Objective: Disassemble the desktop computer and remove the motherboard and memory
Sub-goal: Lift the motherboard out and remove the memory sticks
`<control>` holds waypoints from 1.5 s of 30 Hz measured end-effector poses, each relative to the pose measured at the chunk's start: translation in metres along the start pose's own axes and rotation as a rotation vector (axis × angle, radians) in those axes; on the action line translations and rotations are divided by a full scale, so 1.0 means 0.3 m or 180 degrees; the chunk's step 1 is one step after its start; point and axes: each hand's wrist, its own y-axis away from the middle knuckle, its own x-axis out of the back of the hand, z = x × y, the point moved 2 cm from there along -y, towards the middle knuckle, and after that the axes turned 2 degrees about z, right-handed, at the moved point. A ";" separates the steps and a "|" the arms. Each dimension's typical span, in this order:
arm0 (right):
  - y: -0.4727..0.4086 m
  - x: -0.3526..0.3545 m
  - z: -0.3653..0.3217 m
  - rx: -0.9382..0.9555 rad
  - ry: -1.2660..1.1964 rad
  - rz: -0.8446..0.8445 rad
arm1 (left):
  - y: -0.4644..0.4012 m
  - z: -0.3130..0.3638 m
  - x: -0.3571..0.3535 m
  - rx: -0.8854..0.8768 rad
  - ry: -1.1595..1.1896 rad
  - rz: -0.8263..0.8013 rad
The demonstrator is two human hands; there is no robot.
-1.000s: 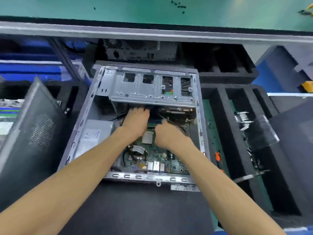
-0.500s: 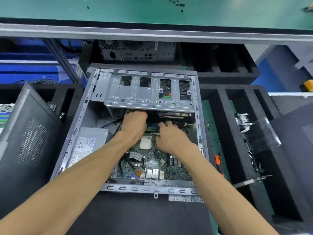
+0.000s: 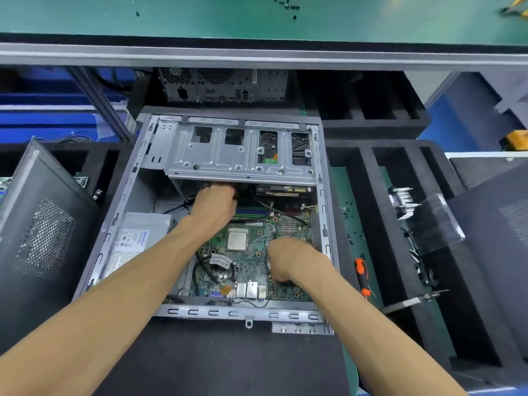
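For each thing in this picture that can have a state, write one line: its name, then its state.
Case: open, side panel off.
Motherboard: still seated in the case.
Processor: bare, no cooler on it.
Memory slots: in place on the board, partly hidden.
Left hand: reaching under the drive cage, fingers hidden.
Right hand: curled, knuckles down on the board.
Screwdriver: lying unused beside the case.

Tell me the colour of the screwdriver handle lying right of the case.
Orange and black; the screwdriver shows in the head view, beside the case.
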 end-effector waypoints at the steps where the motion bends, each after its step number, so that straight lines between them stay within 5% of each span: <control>1: -0.003 -0.001 0.001 -0.0041 -0.0031 0.0027 | 0.006 0.000 0.005 -0.0102 -0.0170 0.0013; 4: -0.020 -0.006 0.010 -0.0204 -0.0022 0.0078 | 0.071 -0.007 -0.003 -0.0665 -0.0490 0.0090; 9: -0.057 -0.015 0.012 -0.0454 0.0060 0.0248 | 0.216 -0.022 -0.075 -0.0897 0.0015 -0.1885; 13: -0.075 -0.033 0.009 -0.0539 0.0159 0.0311 | 0.240 -0.015 -0.007 -0.0893 0.0432 -0.1530; 16: -0.073 -0.044 -0.001 -0.0551 0.0410 0.0367 | 0.263 -0.029 0.052 -0.0777 -0.0177 -0.1186; 21: -0.061 -0.036 -0.011 -0.0505 0.0415 0.0362 | 0.275 -0.021 0.120 -0.0487 -0.0132 -0.2144; 24: -0.043 -0.027 -0.015 -0.0469 0.0364 0.0355 | 0.265 -0.016 0.096 -0.0342 -0.0381 -0.2103; 30: 0.035 -0.033 -0.039 0.0117 0.0227 0.0588 | 0.280 0.022 -0.008 -0.1205 -0.0882 -0.2038; 37: 0.025 -0.052 -0.113 0.0898 -0.0097 -0.0016 | 0.275 0.028 -0.031 -0.1449 -0.0950 -0.1593; 45: 0.009 -0.050 -0.129 0.1069 0.0495 0.0718 | 0.281 -0.007 0.107 -0.0991 0.0057 -0.1931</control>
